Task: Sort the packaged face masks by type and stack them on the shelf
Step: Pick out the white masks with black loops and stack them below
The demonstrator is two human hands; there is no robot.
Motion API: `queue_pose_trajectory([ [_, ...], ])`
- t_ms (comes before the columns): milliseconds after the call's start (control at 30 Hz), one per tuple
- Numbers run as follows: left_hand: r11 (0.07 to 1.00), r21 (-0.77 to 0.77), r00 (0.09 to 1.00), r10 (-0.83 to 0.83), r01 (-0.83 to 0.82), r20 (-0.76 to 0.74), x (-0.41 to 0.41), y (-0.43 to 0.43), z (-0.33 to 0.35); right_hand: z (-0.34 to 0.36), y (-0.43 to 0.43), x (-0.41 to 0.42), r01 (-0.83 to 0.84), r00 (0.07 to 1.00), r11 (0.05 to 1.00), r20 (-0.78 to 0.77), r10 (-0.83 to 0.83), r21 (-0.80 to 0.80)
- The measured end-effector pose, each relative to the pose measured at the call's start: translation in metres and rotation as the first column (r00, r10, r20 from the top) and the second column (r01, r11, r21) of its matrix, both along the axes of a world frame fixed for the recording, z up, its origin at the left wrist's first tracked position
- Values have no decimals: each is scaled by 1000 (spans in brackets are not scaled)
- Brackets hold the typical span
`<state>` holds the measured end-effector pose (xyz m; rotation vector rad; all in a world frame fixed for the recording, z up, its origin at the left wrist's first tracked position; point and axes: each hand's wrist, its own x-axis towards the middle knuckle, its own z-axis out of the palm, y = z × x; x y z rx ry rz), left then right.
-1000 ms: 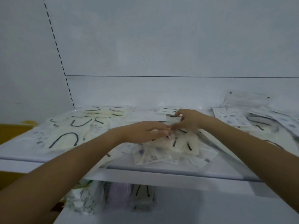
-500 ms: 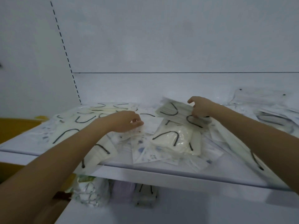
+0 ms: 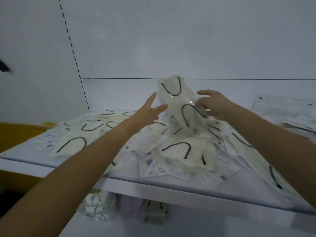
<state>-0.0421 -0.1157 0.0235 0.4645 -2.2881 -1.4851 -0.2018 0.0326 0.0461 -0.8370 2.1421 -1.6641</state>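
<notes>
Facing you is the white back panel (image 3: 188, 40) of the unit, with a dashed row of slots (image 3: 73, 53) running down its left side. Below it the white shelf (image 3: 171, 190) spans the view, and packaged masks cover most of it. A yellow surface (image 3: 17, 134) shows past the shelf's left end.

The middle heap (image 3: 184, 151) is a loose mix. Cream packs with black ear loops lie over packs with small blue prints (image 3: 153, 168), and some hang over the front edge. To the left lies a flatter spread of cream packs (image 3: 73, 142) with black loops. At the far right, near the back, sit clear packs (image 3: 282, 106) whose contents are too pale to make out.

Your forearms reach in from both lower corners. Your right hand (image 3: 213, 105) is raised above the middle heap and pinches a cream pack (image 3: 177, 100) by its right edge. That pack stands nearly upright, and its lower end is blurred into the heap.

Your left hand (image 3: 147, 112) is wide open, fingers straight and spread, holding nothing. It is just beside the pack's left edge; you cannot tell whether a fingertip touches it.

On the level under the shelf stand more packs: a white patterned one (image 3: 95, 206), a purple one (image 3: 131, 207) and a cream one with black loops (image 3: 155, 211).
</notes>
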Motion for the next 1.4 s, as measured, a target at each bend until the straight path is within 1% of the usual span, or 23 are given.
queue_pose_trajectory([
  [33,996,85,999,-17,20,-38,-5,5,0,-3,-6,8,-36,999,999,38,36,-8],
  [67,993,113,995,-16,27,-97,-10,8,-1,-5,-12,15,-80,993,997,81,81,-15],
  [133,997,79,967,30,-11,-251,-14,8,-4,-10,-17,20,-157,976,987,150,160,-33],
  [167,997,53,952,60,-47,-299,-14,5,-4,-13,-17,18,-174,975,985,133,175,-15],
  [200,995,37,948,96,-89,-303,-13,0,-4,-15,-14,14,-170,984,984,59,168,47],
  [233,992,19,954,127,-127,-270,-9,-7,-3,-17,-9,9,-138,986,976,-72,152,167],
  [300,982,-68,973,166,-179,-161,-2,-23,-4,-22,2,-1,-32,933,898,-309,185,439],
  [367,961,-156,974,222,-226,-46,5,-34,-5,-29,12,-6,-9,903,806,-340,261,592],
  [467,943,-186,959,284,-274,26,11,-37,-7,-33,13,2,-76,870,776,-338,358,626],
  [633,931,-219,951,306,-291,40,21,-39,-10,-39,-1,22,-235,764,724,-337,550,649],
  [700,927,-221,948,316,-302,32,27,-40,-11,-38,-1,16,-236,782,744,-332,527,625],
  [767,926,-215,946,322,-311,17,33,-41,-11,-36,4,4,-159,815,755,-347,463,636],
  [833,923,-215,945,327,-318,4,38,-41,-10,-35,12,-10,-46,844,730,-364,394,682],
  [900,925,-212,947,321,-314,-1,40,-40,-9,-33,20,-18,42,872,687,-363,329,725],
  [1033,931,-208,952,305,-299,-6,39,-37,-7,-23,36,-21,186,886,516,-370,281,836],
  [1067,931,-212,954,301,-295,-8,37,-36,-6,-22,40,-25,233,870,517,-414,268,824],
  [1100,932,-217,955,295,-291,-11,35,-34,-6,-23,42,-29,255,848,566,-463,258,784],
  [1133,932,-221,957,290,-286,-15,33,-33,-6,-23,44,-30,248,824,651,-509,247,718],
  [1167,934,-223,959,283,-279,-17,30,-30,-5,-24,44,-29,204,808,743,-539,240,637],
  [1200,936,-225,962,274,-270,-17,28,-28,-6,-25,42,-23,132,807,805,-534,251,578],
  [1233,938,-229,965,263,-259,-14,26,-26,-6,-27,40,-15,54,819,823,-497,287,565],
  [1300,940,-240,969,248,-241,2,22,-22,-9,-33,35,6,-68,823,765,-398,406,640],
  [1400,936,-260,967,252,-236,31,20,-20,-12,-38,27,28,-193,770,700,-337,542,687],
])
